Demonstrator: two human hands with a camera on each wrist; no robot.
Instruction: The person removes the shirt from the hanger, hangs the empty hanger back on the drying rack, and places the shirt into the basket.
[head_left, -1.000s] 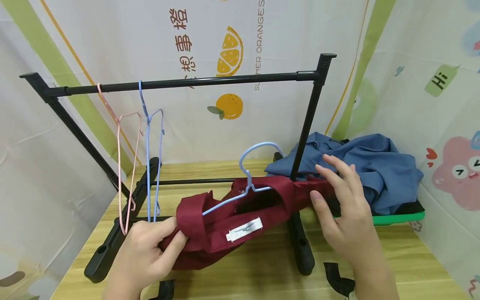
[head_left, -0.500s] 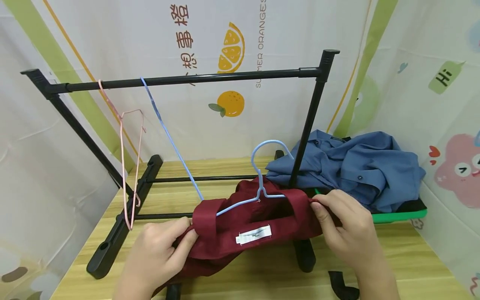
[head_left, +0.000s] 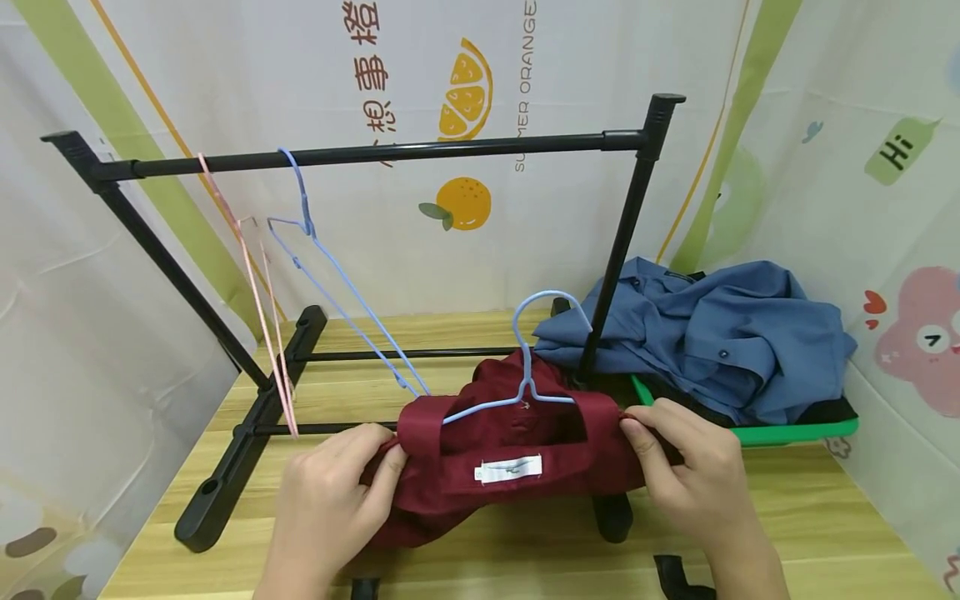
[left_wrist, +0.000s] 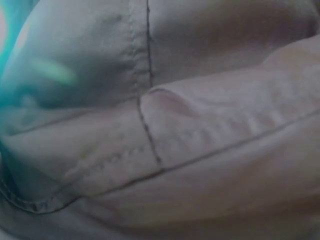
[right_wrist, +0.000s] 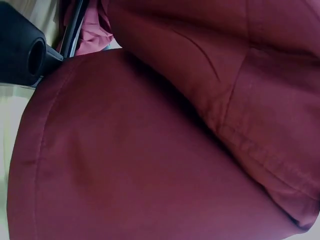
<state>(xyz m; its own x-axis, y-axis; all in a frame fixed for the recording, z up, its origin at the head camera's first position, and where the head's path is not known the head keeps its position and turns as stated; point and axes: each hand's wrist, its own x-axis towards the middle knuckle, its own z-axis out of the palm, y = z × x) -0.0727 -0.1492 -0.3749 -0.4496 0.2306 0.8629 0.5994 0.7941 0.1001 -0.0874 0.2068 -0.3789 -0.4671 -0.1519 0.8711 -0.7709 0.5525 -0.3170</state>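
Note:
A maroon shirt [head_left: 555,479] with a white neck label [head_left: 507,469] is spread between my two hands. Inside its collar sits a light blue hanger [head_left: 527,358], hook up; its arms go down into the cloth, where their ends are hidden. My left hand [head_left: 333,496] pinches the fabric beside the collar's left end. On the other side, thumb and fingers of my right hand [head_left: 693,471] pinch the shoulder. Maroon cloth [right_wrist: 125,160] fills most of the right wrist view. Stitched fabric [left_wrist: 150,125], washed out in colour, covers the left wrist view.
Behind the shirt stands a black garment rack [head_left: 450,150]. A pink hanger [head_left: 251,283] and another blue hanger [head_left: 352,292] hang from its rail at the left. At the right, a blue shirt [head_left: 750,333] lies heaped on a green-rimmed tray [head_left: 795,433].
My right hand, earlier open and apart from the cloth, now pinches the right shoulder. The shirt is stretched more level and sits slightly further right. The blue hanger on the rail has swung rightward.

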